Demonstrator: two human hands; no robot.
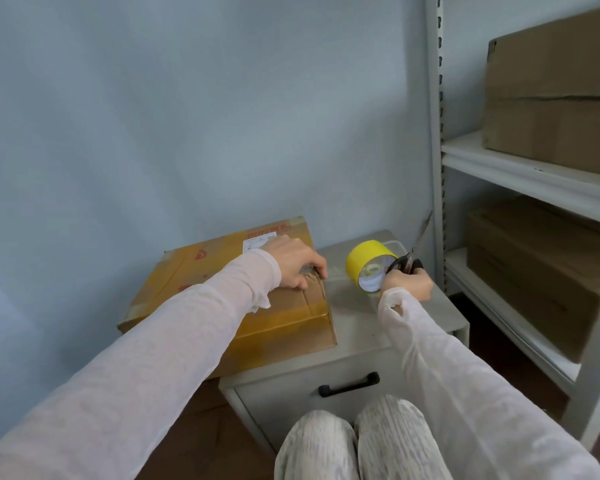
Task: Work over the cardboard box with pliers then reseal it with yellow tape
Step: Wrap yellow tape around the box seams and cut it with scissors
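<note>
left hand (295,266) curled on the cardboard box (219,259), grip unclear; right hand (408,283) grips black-handled pliers (403,264) beside the yellow tape (368,252)

Left hand (297,265), palm down, pinches tape end (310,271); right hand (409,282) grips pliers (404,264).

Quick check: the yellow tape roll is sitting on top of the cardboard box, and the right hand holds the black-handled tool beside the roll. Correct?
Not quite. The head view shows the yellow tape roll on the grey cabinet, to the right of the cardboard box, not on it. The right hand does hold the black-handled tool beside the roll.
</note>
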